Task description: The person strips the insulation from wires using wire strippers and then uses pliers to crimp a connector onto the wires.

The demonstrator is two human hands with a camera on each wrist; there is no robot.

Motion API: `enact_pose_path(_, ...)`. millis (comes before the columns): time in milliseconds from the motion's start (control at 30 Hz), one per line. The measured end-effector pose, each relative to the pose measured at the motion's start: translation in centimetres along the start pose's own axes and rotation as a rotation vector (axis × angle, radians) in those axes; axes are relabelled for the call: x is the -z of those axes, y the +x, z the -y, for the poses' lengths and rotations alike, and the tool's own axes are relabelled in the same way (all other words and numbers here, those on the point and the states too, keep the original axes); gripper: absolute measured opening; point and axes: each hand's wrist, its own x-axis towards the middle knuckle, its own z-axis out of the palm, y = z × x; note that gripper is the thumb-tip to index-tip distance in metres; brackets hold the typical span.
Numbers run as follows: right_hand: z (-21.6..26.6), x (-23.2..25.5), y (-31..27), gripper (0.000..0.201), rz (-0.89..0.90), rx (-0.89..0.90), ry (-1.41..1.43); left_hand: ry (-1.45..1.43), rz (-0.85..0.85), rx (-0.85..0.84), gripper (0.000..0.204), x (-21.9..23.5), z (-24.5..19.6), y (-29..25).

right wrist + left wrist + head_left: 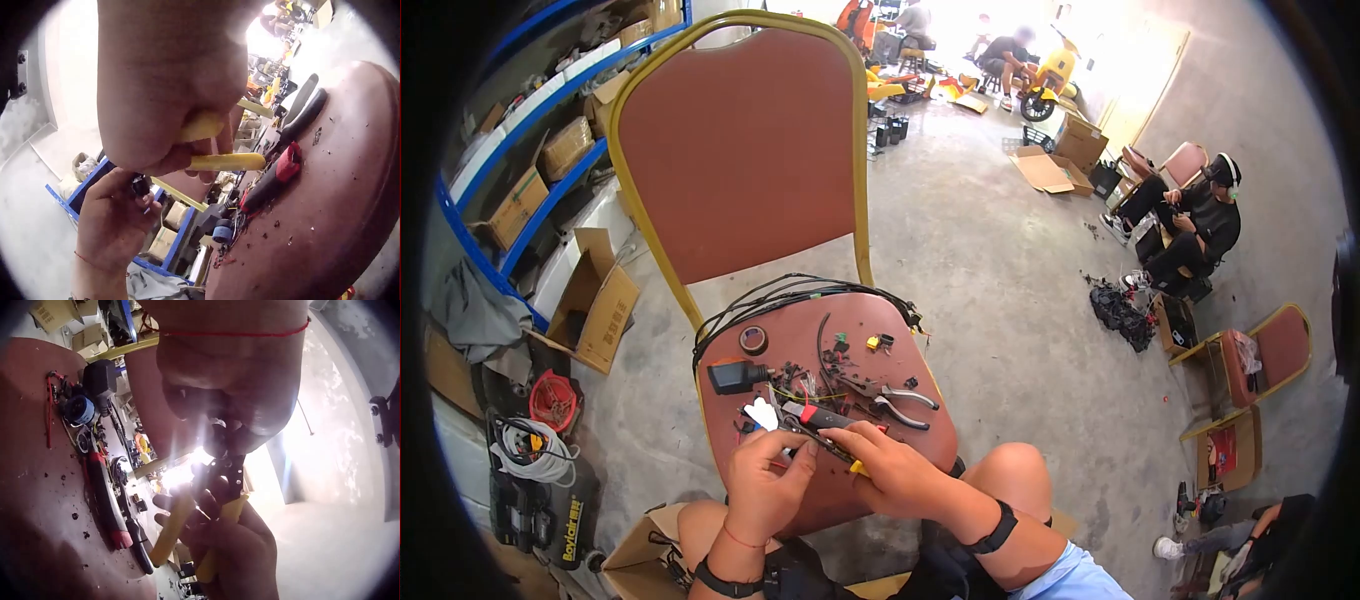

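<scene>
Yellow handles (pixel 172 531) of a plier-like tool lie in my right hand (pixel 897 474), whose fingers curl round them; the right wrist view shows one handle (pixel 228 162) sticking out past the fingers. Close by, my left hand (pixel 772 480) pinches a small dark piece (pixel 140 185) between thumb and fingers at the tool's dark head (pixel 232 472). What the piece is cannot be made out. Both hands are above the front of a red chair seat (pixel 920 440). Just beyond them on the seat lie a red-and-black tool (pixel 818 416) and grey-jawed pliers (pixel 900 402).
On the seat are a tape roll (pixel 753 340), a black block (pixel 735 377), wire scraps and black cables (pixel 785 285) along the back. The chair's backrest (pixel 740 150) rises beyond. Blue shelving (pixel 520 120) and an open carton (pixel 595 305) stand left; people sit farther off.
</scene>
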Motion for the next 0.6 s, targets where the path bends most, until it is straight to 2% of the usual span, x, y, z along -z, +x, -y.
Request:
enact_pose_path(100,-0.4,-0.4,0.0,0.071,-0.067,0.052,-0.022,-0.021,0.017,0.025,0.01,0.2,-0.3,0.2)
enact_pose_path(367,-0.7,-0.8,-0.2,0.061,-0.142,0.036,-0.016,-0.048,0.104,0.145,0.011,0.6,-0.4,0.3)
enact_pose_path(467,-0.6,-0.7,-0.2,0.058,-0.144,0.038,-0.003,-0.111,0.096,0.11,0.011,0.3,0.9,0.1)
enact_pose_path(600,0.0,-0.7,-0.4,0.052,-0.158,0.041,0.018,-0.122,0.122,0.089,0.01,0.6,0.4,0.2)
